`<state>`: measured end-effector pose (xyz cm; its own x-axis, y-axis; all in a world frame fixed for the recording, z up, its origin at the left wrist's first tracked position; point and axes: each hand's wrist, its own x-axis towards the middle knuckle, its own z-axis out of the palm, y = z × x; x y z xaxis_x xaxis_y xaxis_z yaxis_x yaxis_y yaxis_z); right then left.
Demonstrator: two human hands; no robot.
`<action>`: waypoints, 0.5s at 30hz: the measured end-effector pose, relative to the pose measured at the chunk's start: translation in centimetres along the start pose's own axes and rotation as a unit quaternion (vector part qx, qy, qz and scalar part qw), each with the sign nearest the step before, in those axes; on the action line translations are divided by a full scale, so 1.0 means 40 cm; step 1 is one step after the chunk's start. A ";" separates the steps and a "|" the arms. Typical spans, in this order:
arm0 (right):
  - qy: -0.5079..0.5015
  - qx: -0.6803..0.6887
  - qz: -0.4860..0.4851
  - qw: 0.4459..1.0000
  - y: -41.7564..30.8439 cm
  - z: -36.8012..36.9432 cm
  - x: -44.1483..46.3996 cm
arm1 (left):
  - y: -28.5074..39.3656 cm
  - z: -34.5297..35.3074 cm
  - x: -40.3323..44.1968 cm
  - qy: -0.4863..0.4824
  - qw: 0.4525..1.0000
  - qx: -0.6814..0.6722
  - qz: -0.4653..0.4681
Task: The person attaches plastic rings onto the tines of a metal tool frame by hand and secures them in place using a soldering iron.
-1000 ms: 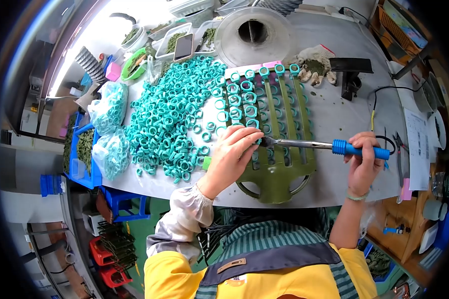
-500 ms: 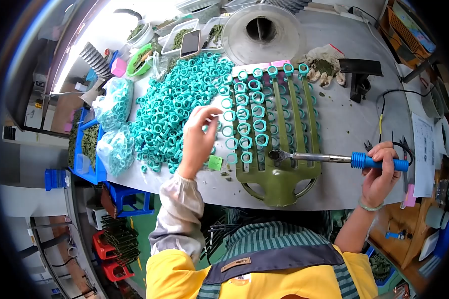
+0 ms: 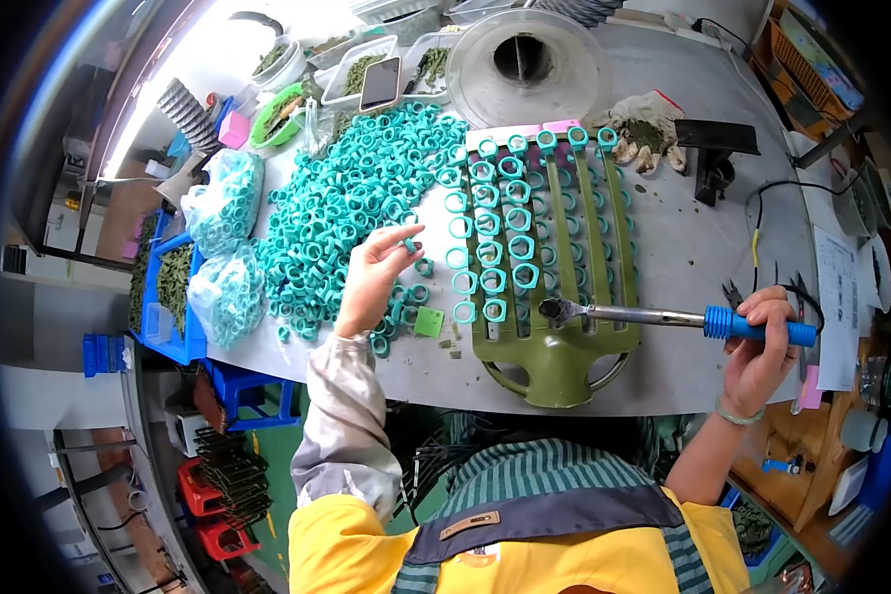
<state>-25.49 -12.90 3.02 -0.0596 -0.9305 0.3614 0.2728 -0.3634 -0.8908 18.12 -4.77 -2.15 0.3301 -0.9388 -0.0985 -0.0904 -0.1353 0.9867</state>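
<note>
Between thumb and fingers, my left hand pinches a small teal ring at the right edge of a large pile of teal rings. My right hand is wrapped round the blue handle of a soldering-iron-like tool. The tool's metal tip lies over the lower part of an olive-green slatted frame. Teal rings stand in rows along the frame's slats, most densely on its left side. A green square piece rests on the table between my left hand and the frame.
A clear round cover with a dark centre stands behind the frame. At the back right are a soiled glove and a black stand. Bags of rings sit at the left edge. A cable runs on the right.
My left hand has left the frame, moved left to the ring pile and closed on a ring. The tool has shifted slightly right in the view, still in my right hand.
</note>
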 end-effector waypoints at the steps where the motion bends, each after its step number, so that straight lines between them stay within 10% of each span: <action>1: 0.000 0.000 0.001 1.000 0.000 0.000 0.000 | 0.003 -0.010 -0.005 -0.001 0.996 -0.071 -0.046; 15: -0.020 -0.013 -0.004 1.000 -0.007 -0.001 0.001 | 0.088 0.038 -0.117 -0.028 0.998 -0.048 -0.037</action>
<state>-25.60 -12.84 3.26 -0.0236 -0.9253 0.3784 0.2464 -0.3722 -0.8948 14.84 -1.32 1.61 0.2788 -0.9440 -0.1766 0.0230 -0.1773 0.9839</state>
